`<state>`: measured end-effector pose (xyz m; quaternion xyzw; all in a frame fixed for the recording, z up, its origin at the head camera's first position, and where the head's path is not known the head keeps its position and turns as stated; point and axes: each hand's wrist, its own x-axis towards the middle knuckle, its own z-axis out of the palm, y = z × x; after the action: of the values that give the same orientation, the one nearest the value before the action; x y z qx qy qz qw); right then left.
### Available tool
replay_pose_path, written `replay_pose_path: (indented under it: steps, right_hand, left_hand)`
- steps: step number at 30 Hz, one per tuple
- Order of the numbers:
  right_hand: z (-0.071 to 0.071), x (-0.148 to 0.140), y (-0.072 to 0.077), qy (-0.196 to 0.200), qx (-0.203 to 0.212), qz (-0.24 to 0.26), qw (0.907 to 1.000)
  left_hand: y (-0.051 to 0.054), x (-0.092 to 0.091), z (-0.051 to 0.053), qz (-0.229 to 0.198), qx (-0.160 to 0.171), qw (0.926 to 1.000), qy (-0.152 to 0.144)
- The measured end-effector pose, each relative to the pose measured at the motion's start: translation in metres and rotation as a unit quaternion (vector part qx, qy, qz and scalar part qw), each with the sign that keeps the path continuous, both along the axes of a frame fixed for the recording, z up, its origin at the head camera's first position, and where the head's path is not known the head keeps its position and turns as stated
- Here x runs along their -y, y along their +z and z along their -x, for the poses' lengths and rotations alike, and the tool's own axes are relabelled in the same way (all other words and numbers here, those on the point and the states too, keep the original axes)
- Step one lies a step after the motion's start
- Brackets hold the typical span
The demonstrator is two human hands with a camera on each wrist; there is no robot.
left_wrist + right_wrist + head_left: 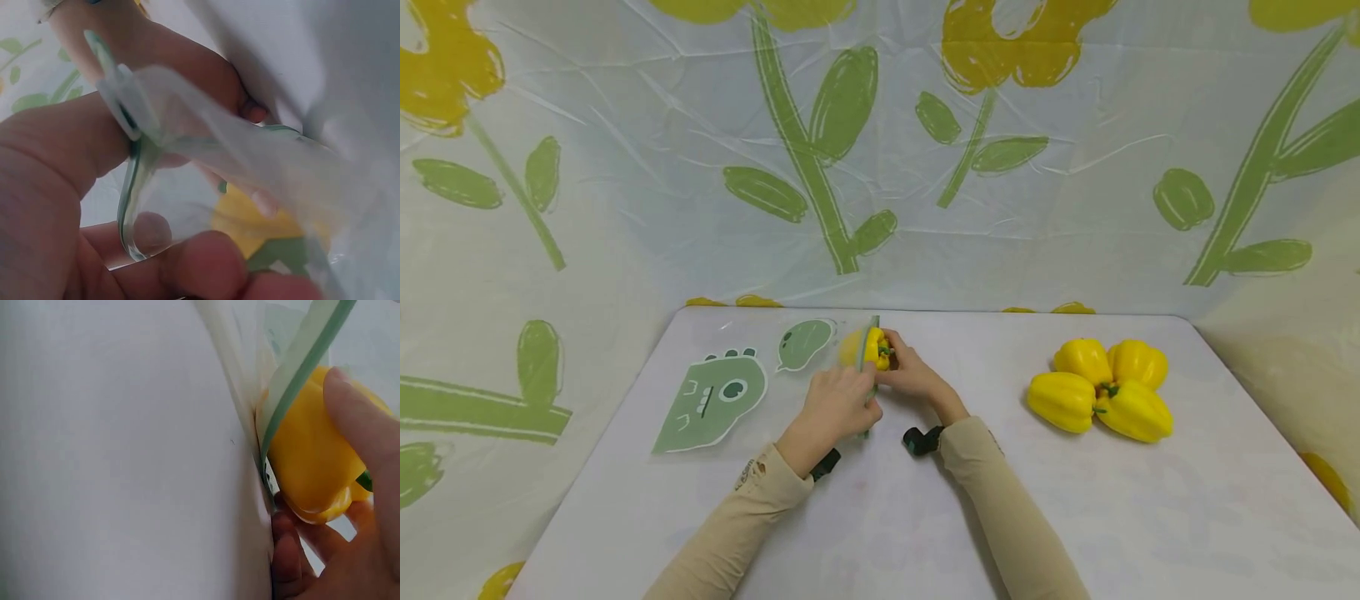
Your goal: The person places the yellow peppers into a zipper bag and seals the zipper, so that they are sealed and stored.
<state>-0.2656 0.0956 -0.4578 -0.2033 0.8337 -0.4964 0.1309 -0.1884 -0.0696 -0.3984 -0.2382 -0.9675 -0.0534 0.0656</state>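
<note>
A clear zip bag (pixel 718 404) printed with a green monster lies at the left of the table, its green-edged mouth raised toward the right. My left hand (pixel 838 406) grips that mouth; in the left wrist view, the thumb and curled fingers (pixel 206 262) hold the bag's rim (pixel 128 206). In my right hand (pixel 913 372) is a yellow bell pepper (pixel 876 348), its stem end facing right. The pepper is partway inside the bag; the right wrist view shows the bag's green edge (pixel 300 378) across it, with the thumb on the pepper (pixel 312 450).
Several more yellow bell peppers (pixel 1101 392) sit clustered at the right of the white table (pixel 880 533). Flower-printed cloth (pixel 895 242) rises behind the table and at both sides. Dark wrist cameras (pixel 922 440) hang under both forearms.
</note>
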Motion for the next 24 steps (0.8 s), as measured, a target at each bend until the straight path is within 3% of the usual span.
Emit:
replay_pose_path:
  steps: [8,15,18,21,24]
  right_hand:
    - [0.002,-0.002,0.0,0.012,0.015,-0.005,0.9998]
    - [0.005,0.008,-0.003,-0.025,-0.08,-0.066,0.9943]
    - [0.005,0.008,-0.003,-0.028,-0.053,-0.063,0.9962]
    - [0.003,0.003,-0.001,-0.016,-0.011,-0.027,0.9995]
    - [0.005,0.003,-0.004,-0.013,-0.012,-0.02,0.9996]
  left_hand:
    - [-0.001,0.001,0.0,-0.004,0.001,1.0,-0.006]
    - [-0.001,0.001,-0.001,-0.009,-0.009,0.9999,-0.009]
    - [-0.001,0.001,0.0,-0.013,-0.009,0.9998,-0.009]
    - [0.0,0.001,0.0,-0.014,-0.002,0.9999,-0.007]
    - [0.0,0.001,0.0,-0.011,0.002,0.9999,-0.006]
